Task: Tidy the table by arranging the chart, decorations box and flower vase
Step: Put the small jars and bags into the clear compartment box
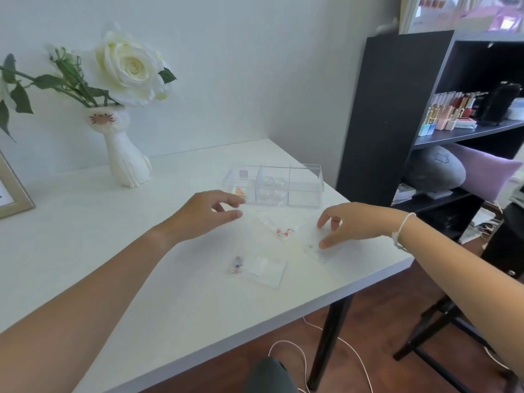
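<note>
1. Head view, task things: the clear decorations box (pixel 273 185) sits on the white tabletop (pixel 85 236) near its far right corner, lid off or open, with dividers making compartments. One left compartment holds small coloured pieces, and the middle one holds clear rounded items.
2. The flower vase (pixel 126 154), white and shaped like a cat, stands upright at the back left of the tabletop, close to the wall. It carries a large white rose (pixel 131 68) with green leaves.
3. The chart (pixel 12 191), a framed sheet, is cut off at the left edge of the view, well apart from the box.
4. The left hand (pixel 202 212) is just in front of the box's left end. Its grip is released: the fingers are loosely curled and hold nothing. Whether it touches the tabletop cannot be told.
5. The right hand (pixel 351 225) reaches in from the right, with a white bracelet (pixel 401 231) at the wrist. Its fingertips press down on a small clear packet (pixel 319 249) near the tabletop's right edge; its grip is loose, not clenched round anything.
6. Other clear packets lie between and before the hands: one with red and pink bits (pixel 283 229), one with a dark charm (pixel 237 265), and one with a white insert (pixel 268 269).
7. A black shelf unit (pixel 397 109) stands to the right, holding bottles (pixel 453 109) and cushions.
</note>
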Available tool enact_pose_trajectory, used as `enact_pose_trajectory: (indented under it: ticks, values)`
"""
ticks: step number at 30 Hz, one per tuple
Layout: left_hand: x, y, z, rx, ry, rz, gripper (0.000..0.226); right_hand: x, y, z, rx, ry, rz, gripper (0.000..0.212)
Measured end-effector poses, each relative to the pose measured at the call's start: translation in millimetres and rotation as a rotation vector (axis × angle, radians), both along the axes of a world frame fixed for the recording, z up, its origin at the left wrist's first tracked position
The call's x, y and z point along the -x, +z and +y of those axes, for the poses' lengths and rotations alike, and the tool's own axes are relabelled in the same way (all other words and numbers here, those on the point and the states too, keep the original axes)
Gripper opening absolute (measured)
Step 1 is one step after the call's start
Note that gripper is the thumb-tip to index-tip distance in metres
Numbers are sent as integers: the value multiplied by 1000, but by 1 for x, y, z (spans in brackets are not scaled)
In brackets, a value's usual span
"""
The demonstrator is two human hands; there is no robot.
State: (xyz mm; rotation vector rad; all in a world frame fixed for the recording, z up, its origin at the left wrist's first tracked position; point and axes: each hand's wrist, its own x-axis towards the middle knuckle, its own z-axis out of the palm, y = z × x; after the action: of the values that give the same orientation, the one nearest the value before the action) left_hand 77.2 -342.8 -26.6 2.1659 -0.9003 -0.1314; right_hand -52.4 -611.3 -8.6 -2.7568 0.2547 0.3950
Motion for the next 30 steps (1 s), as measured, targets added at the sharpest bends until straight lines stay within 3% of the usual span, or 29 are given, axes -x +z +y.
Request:
enact_pose_trajectory:
  ticks: [5, 11, 15, 23, 30]
  values:
    - [26, -1, -3, -264, -182, 92, 22, 1, -5, 4, 6, -9, 5, 51]
    - [37, -3, -5, -390, -270, 61, 26, -2, -5, 2, -43, -9, 5, 35]
    - [40, -3, -6, -385, -272, 69, 21, -4, -7, 0, -102, -5, -17, 23]
    - [41, -2, -6, -411, -247, 148, 21, -11, -6, -12, -200, -27, -83, 35]
    - [38, 1, -2, -254, -216, 252, 20, -21, 19, -26, -360, -83, -208, 33]
